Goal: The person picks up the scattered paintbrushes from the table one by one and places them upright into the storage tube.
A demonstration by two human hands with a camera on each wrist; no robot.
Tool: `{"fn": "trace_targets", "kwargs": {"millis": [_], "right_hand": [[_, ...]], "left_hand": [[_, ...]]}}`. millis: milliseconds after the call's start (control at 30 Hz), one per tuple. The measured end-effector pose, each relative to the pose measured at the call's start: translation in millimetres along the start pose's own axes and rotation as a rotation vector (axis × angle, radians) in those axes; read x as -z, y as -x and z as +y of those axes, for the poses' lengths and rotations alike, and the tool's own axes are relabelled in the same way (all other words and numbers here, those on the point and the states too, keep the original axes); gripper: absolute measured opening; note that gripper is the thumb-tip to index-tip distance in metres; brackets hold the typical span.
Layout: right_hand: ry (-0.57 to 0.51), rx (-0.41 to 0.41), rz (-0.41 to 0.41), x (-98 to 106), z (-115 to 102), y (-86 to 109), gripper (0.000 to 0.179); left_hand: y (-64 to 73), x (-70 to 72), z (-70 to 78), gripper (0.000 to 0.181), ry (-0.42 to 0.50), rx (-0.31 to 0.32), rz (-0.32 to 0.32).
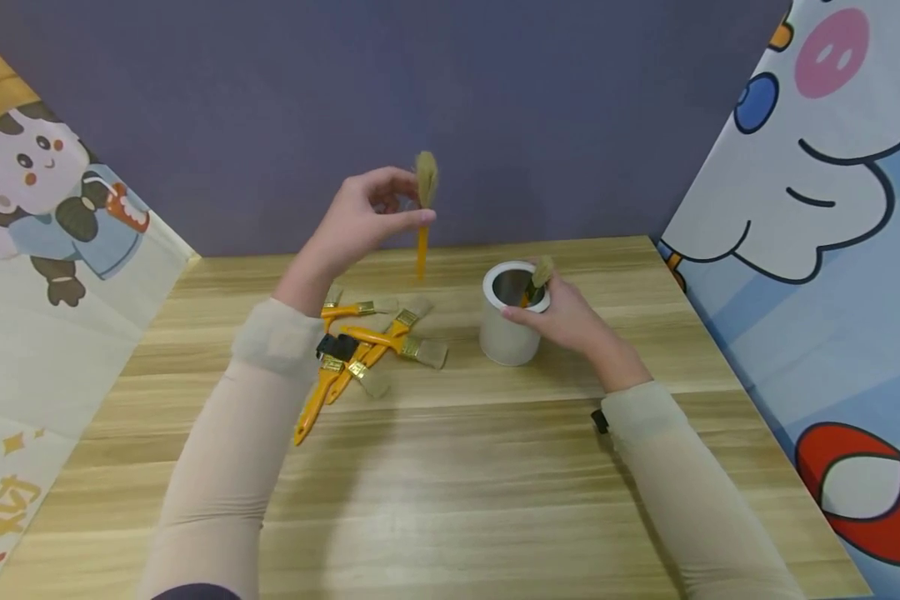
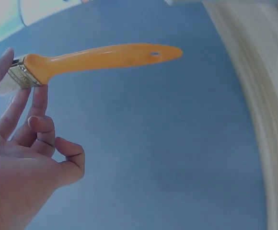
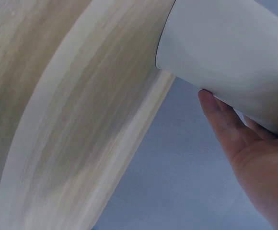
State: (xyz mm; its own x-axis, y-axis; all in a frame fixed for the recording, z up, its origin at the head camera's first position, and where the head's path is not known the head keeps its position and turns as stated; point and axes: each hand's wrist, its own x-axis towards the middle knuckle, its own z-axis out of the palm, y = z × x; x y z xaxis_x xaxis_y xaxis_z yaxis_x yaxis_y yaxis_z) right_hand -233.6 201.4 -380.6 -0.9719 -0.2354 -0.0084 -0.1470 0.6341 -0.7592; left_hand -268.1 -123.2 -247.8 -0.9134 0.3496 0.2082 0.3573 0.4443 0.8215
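At the upper middle of the head view, the left hand (image 1: 371, 202) pinches a paintbrush (image 1: 427, 179) bristles-up; right of centre, the right hand (image 1: 566, 317) grips the can (image 1: 510, 337), a second brush (image 1: 542, 272) inside. Loose brushes (image 1: 375, 337) lie left of centre. This looks like a mid-transfer step; next calls for aligning the handle with the can's mouth.

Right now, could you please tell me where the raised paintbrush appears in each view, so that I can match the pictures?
Head: the paintbrush is upright, above and slightly left of centre, in the left grip.
Left wrist: across the upper left, its handle pointing right.
Right wrist: not in it.
Shared landmark: the wood-grain tabletop.
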Motion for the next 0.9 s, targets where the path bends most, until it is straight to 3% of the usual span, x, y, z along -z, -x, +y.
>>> {"fn": "trace_targets", "kwargs": {"millis": [200,367,600,900], "right_hand": [[-0.022,0.009,-0.009,1,1,-1.9,0.099],[-0.031,0.023,-0.012,0,2,-1.6,0.099],[-0.03,0.017,-0.006,-1,2,-2.2,0.099],[-0.031,0.027,-0.002,0,3,-2.2,0.098]], "left_hand": [[-6.4,-18.1,28.0,0.046,0.089,-0.1,-0.019],[-15.2,-33.1,40.5,0.047,0.122,-0.139,-0.054],[-26.4,-53.5,44.9,0.041,0.157,-0.176,-0.085],[-32.3,-74.1,40.7,0.039,0.111,-0.123,-0.078]]}}
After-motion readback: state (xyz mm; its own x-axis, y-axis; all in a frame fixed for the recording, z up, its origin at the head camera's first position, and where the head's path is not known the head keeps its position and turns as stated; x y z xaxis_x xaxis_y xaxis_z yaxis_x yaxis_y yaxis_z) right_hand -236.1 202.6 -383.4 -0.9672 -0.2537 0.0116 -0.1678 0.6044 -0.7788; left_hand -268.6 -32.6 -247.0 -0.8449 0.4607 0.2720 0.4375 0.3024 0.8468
